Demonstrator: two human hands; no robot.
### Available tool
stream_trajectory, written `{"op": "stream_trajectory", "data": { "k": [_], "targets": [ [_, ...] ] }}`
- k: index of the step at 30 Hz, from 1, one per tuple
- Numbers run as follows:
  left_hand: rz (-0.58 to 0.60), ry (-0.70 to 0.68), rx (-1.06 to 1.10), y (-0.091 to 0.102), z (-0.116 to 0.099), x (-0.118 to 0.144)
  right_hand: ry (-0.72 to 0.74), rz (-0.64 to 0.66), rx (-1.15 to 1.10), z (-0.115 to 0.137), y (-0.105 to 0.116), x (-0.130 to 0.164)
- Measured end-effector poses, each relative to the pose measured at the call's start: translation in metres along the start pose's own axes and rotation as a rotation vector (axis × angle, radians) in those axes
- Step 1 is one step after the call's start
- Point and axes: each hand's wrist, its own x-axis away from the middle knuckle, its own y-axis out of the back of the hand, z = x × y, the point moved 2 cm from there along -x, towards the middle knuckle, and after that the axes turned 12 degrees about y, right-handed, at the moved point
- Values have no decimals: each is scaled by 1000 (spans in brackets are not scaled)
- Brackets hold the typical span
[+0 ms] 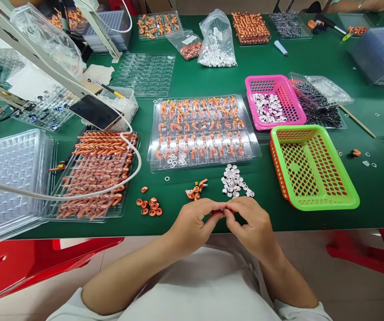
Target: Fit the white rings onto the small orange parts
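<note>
My left hand (196, 221) and my right hand (250, 223) meet fingertip to fingertip at the table's near edge. Both pinch a tiny dark part (224, 209), mostly hidden by the fingers, so its kind cannot be made out. Just beyond them lies a pile of small white round pieces (232, 180). A few orange curved parts (196, 191) with yellow-and-black bits are left of that pile. Further left sit several copper-coloured round cups (149, 206). Behind is a clear tray (255, 154) holding rows of orange curved parts and some white rings.
A green basket (332, 203) stands at right, near a pink basket (250, 84) of white pieces. To the left, a tray of copper-coloured parts (93, 187) adjoins stacked clear trays (4, 174). A white cable (138, 167) arches over them. Plastic bags (216, 40) stand at the back.
</note>
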Motion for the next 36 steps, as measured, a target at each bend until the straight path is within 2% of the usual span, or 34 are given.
{"op": "stream_trajectory", "data": {
  "k": [7, 10, 15, 20, 23, 30, 36],
  "targets": [
    [-37, -47, -59, -5, 3, 5, -82, 15, -96, 0, 0, -2],
    [-27, -26, -37, -4, 3, 4, -131, 25, -174, -1, 0, -3],
    [69, 108, 107, 2, 0, -1, -198, 56, -284, -6, 1, -4],
    [175, 297, 350, 5, 1, -4, -257, 182, -456, -11, 10, 1],
    [211, 375, 460, 3, 5, -5, -294, 151, -498, -14, 13, 7],
    [280, 468, 605, -3, 8, -7, -316, 106, -514, -14, 10, 14],
    [239, 477, 552, -2, 6, -7, -327, 110, -525, -13, 10, 13]
  ]
}}
